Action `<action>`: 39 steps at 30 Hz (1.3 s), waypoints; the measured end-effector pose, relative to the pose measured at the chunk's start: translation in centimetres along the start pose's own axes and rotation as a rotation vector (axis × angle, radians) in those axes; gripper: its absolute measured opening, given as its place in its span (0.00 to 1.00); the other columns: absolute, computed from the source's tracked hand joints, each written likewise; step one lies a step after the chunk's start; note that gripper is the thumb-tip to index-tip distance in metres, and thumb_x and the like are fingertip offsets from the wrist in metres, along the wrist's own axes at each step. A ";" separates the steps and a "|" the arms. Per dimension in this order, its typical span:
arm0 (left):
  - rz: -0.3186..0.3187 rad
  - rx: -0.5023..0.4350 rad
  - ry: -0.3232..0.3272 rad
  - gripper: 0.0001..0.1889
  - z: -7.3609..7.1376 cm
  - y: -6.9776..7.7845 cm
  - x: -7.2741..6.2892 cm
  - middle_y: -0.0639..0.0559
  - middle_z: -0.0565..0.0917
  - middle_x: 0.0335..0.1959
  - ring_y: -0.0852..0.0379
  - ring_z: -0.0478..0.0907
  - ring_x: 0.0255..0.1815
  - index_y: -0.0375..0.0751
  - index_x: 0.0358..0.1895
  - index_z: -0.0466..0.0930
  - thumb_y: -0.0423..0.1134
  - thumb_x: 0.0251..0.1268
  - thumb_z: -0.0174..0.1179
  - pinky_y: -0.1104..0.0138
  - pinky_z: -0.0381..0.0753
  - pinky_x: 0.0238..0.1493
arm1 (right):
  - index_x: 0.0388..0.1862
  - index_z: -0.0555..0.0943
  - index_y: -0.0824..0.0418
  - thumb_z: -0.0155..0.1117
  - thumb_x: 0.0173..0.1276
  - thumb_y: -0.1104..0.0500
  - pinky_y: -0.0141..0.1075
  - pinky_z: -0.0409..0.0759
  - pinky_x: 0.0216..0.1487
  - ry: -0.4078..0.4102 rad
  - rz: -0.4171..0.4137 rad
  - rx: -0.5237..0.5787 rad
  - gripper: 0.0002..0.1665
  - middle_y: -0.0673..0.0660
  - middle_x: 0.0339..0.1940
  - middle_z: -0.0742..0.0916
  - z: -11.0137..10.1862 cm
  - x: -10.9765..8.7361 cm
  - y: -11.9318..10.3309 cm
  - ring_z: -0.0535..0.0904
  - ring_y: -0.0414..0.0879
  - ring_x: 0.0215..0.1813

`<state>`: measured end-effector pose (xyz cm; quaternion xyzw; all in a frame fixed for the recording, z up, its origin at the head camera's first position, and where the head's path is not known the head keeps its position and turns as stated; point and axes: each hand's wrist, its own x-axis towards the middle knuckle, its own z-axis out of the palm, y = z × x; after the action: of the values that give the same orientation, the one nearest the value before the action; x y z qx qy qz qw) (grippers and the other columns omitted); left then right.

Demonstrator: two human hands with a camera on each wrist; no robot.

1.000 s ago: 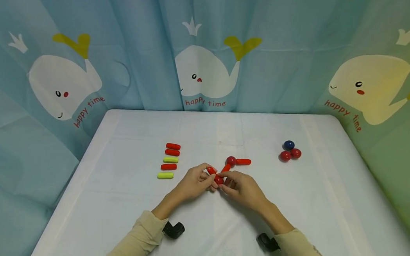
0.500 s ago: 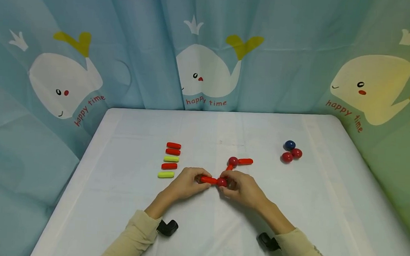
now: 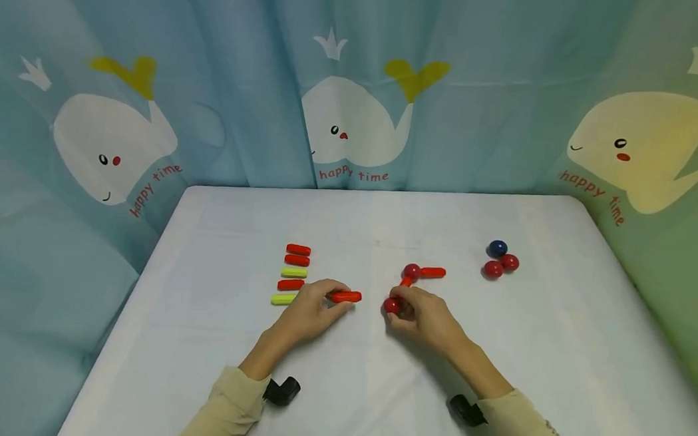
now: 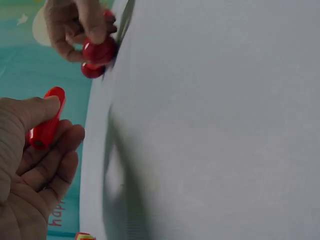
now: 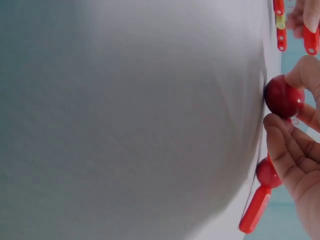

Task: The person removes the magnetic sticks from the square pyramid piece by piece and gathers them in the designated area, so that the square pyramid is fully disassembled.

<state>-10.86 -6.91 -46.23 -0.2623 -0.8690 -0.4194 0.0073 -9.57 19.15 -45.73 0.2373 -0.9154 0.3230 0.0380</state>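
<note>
Between thumb and fingers my left hand [image 3: 310, 312] holds a red stick [image 3: 347, 296], its free end pointing right. The left wrist view shows a small hole in one end of this stick [image 4: 42, 135]. My right hand [image 3: 432, 322] pinches a dark red ball [image 3: 391, 305] low over the white table. From that ball a short red stick [image 3: 406, 281], partly hidden by the fingers, runs to a second red ball [image 3: 412, 271]. Another red stick [image 3: 433, 272] sticks out from the second ball to the right. A gap separates the left hand's stick from the right hand's ball.
Left of the left hand lies a column of loose sticks, red [image 3: 297, 260] and yellow-green [image 3: 294, 273]. At the right a blue ball [image 3: 498, 248] touches two red balls [image 3: 493, 269]. A whale-print curtain [image 3: 354, 125] stands behind the white table [image 3: 253, 219].
The hands were together with the stick against the ball. Now the left hand has drawn its stick away to the left, and the right hand with the joined pieces has shifted slightly right.
</note>
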 end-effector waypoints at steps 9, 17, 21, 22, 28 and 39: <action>-0.078 -0.017 0.103 0.13 -1.3 -0.4 -0.1 0.52 0.87 0.43 0.55 0.78 0.41 0.40 0.49 0.85 0.31 0.62 0.72 0.60 0.82 0.43 | 0.47 0.84 0.60 0.77 0.59 0.64 0.31 0.79 0.35 0.011 -0.008 0.008 0.18 0.48 0.31 0.83 -0.2 -0.8 0.4 0.77 0.40 0.33; -0.139 -0.031 0.223 0.12 -4.9 -3.2 -0.4 0.44 0.89 0.42 0.49 0.85 0.39 0.34 0.47 0.85 0.29 0.60 0.71 0.62 0.85 0.42 | 0.49 0.84 0.61 0.77 0.59 0.64 0.33 0.81 0.36 0.003 0.000 0.030 0.18 0.48 0.32 0.84 -0.2 -1.0 0.6 0.79 0.40 0.33; -0.257 0.017 0.264 0.12 -6.8 -4.7 -0.3 0.40 0.88 0.44 0.42 0.84 0.47 0.32 0.47 0.84 0.33 0.63 0.70 0.53 0.84 0.48 | 0.50 0.84 0.61 0.77 0.60 0.64 0.32 0.81 0.36 -0.004 0.003 0.041 0.19 0.48 0.32 0.84 -0.1 -1.0 0.6 0.78 0.40 0.33; -0.293 0.032 0.275 0.12 -7.3 -5.0 -0.3 0.39 0.88 0.45 0.40 0.83 0.49 0.32 0.48 0.84 0.34 0.63 0.69 0.50 0.83 0.50 | 0.50 0.84 0.61 0.77 0.60 0.64 0.32 0.80 0.36 -0.005 0.005 0.041 0.19 0.48 0.32 0.84 -0.1 -1.0 0.6 0.78 0.39 0.33; -0.423 0.147 0.314 0.13 -9.4 -6.7 0.1 0.33 0.86 0.49 0.43 0.77 0.40 0.29 0.48 0.84 0.35 0.65 0.67 0.59 0.76 0.35 | 0.50 0.84 0.61 0.77 0.59 0.63 0.30 0.79 0.35 -0.011 0.006 0.023 0.19 0.47 0.31 0.83 -0.1 -1.0 0.6 0.77 0.38 0.33; -0.485 0.280 0.255 0.14 -9.7 -8.3 0.5 0.33 0.85 0.46 0.46 0.75 0.36 0.27 0.50 0.84 0.34 0.66 0.64 0.60 0.76 0.35 | 0.50 0.84 0.61 0.77 0.60 0.63 0.30 0.79 0.36 -0.016 0.005 0.015 0.19 0.47 0.33 0.84 -0.1 -0.9 0.4 0.77 0.38 0.34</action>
<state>-17.14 -18.07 -45.85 0.0112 -0.9477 -0.3147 0.0519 -8.98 19.88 -46.06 0.2379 -0.9138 0.3279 0.0281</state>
